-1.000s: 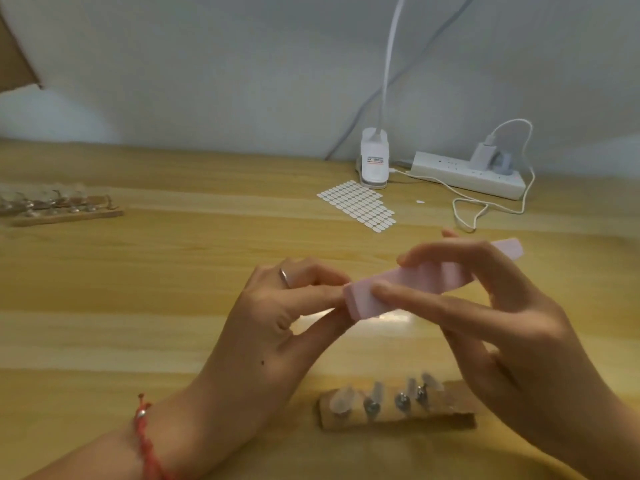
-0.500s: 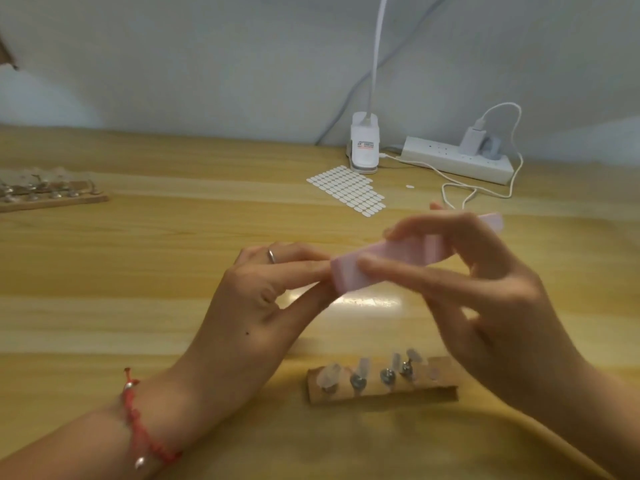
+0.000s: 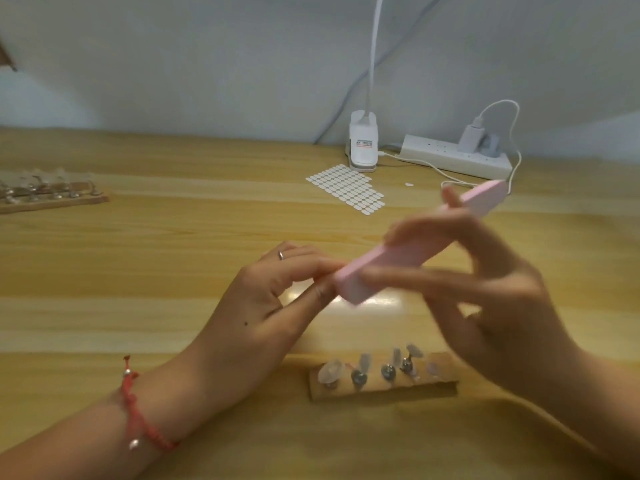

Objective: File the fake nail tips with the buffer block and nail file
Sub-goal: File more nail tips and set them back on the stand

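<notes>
**A:** Whereabouts of the buffer block (image 3: 398, 258)?

**B:** Mid-frame, off the worktop (image 3: 173, 258), slanting up toward the right. Gripped along its length by the right hand (image 3: 485, 306), with fingers (image 3: 426, 226) over the top and thumb along the near side.

**A:** And the left hand (image 3: 263, 306)?

**B:** Centre-left, thumb and forefinger pinched tight at the block's lower end. Probably on a fake nail tip, though too hidden there to tell.

**A:** Likely trouble?

**B:** With so small a pinch, easy to flick the tip loose on a hard stroke. Just as easy to scrape fingertip skin instead of plastic. Blurred right hand, so probably stroking fast, which risks an uneven edge.

**A:** Anything underneath?

**B:** Wooden holder (image 3: 384, 389) low centre, with upright nail tips (image 3: 330, 372), just below the right wrist. Could get knocked by a sagging wrist.
</notes>
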The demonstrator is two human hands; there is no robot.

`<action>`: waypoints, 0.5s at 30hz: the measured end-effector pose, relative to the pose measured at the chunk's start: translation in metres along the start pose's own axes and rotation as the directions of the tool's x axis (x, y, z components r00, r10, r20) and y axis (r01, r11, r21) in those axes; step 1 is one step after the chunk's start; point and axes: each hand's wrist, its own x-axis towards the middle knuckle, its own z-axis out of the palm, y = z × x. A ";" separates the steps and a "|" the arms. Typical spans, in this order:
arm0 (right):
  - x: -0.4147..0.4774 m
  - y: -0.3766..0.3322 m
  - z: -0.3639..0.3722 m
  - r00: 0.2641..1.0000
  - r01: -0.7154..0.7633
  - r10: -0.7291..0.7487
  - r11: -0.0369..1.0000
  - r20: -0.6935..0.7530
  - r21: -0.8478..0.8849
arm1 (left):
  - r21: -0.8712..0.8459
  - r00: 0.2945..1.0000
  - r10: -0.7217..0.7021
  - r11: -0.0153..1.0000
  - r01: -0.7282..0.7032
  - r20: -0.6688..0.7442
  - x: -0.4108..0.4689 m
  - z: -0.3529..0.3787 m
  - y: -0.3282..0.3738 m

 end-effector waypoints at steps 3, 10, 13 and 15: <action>-0.002 0.000 0.000 1.000 0.003 -0.004 1.000 -0.020 -0.026 | -0.033 0.999 -0.006 0.999 0.008 0.041 0.001 0.001 0.001; 0.003 0.003 -0.007 1.000 0.028 -0.028 0.995 0.001 -0.099 | -0.053 0.997 -0.051 0.997 0.054 0.054 0.002 0.000 0.002; -0.005 -0.011 0.006 0.986 0.157 -0.154 0.986 0.063 -0.059 | -0.062 0.997 -0.040 0.997 0.045 0.073 0.002 0.001 0.002; 0.000 -0.008 0.001 0.989 0.139 -0.135 0.987 0.061 -0.077 | -0.072 0.997 -0.049 0.996 0.054 0.068 0.001 0.001 0.003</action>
